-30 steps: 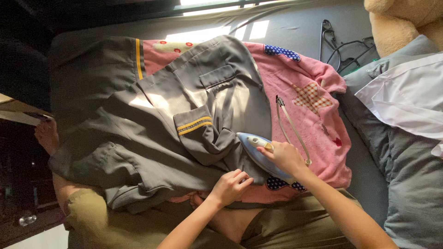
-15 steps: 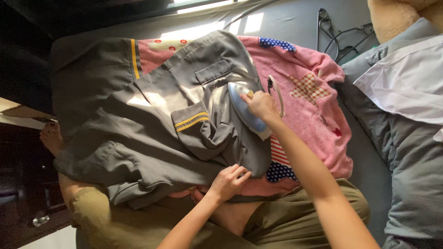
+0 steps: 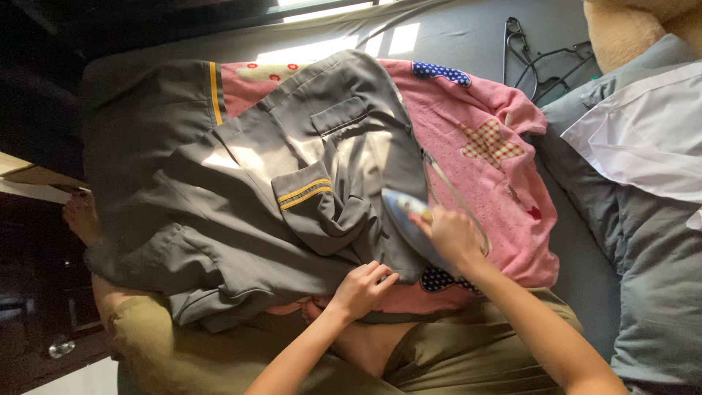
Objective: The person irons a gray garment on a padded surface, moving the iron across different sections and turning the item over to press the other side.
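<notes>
A grey uniform shirt (image 3: pixel 248 197) with yellow-striped cuffs lies spread over a pink patterned towel (image 3: pixel 482 175) on a bed. My right hand (image 3: pixel 452 235) grips the handle of a blue and white iron (image 3: pixel 404 213), which rests on the shirt's right edge near me. The iron's pale cord (image 3: pixel 453 194) loops over the towel. My left hand (image 3: pixel 362 289) presses on the shirt's near hem, fingers curled on the fabric.
Black wire hangers (image 3: pixel 537 62) lie at the far right on the grey sheet. A white garment (image 3: pixel 643 139) rests on grey pillows (image 3: pixel 651 278) at the right, with a beige plush toy (image 3: pixel 643 25) above. My olive-trousered legs (image 3: pixel 453 351) are folded below.
The iron slid away from me up the shirt towards the pocket, then came back to the near right edge. My left hand stayed on the hem.
</notes>
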